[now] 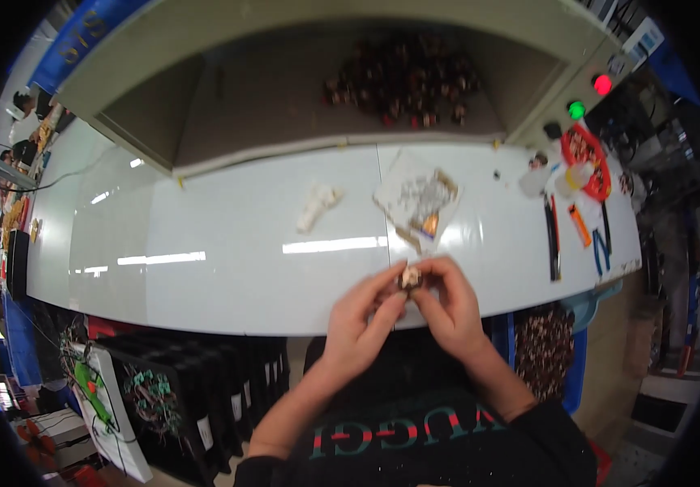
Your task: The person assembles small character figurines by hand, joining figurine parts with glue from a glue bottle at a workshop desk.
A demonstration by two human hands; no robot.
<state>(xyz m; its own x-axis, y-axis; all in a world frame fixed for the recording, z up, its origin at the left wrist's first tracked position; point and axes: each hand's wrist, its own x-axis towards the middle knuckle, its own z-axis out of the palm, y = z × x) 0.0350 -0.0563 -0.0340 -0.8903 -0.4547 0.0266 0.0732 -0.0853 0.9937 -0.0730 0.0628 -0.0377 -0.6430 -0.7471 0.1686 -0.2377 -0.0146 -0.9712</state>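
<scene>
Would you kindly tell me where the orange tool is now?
In the head view, the orange tool lies on the white table, right of the right hand, beside the blue-handled pliers and below the red tray.

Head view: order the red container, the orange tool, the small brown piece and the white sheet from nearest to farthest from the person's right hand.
From the right hand:
1. Small brown piece, at its fingertips.
2. White sheet, ahead on the table.
3. Orange tool, to the right.
4. Red container, far right, beyond the tool.

Brown and cream piece [410,280], white tabletop [236,211], orange tool [579,226], blue pliers [601,253]
</scene>
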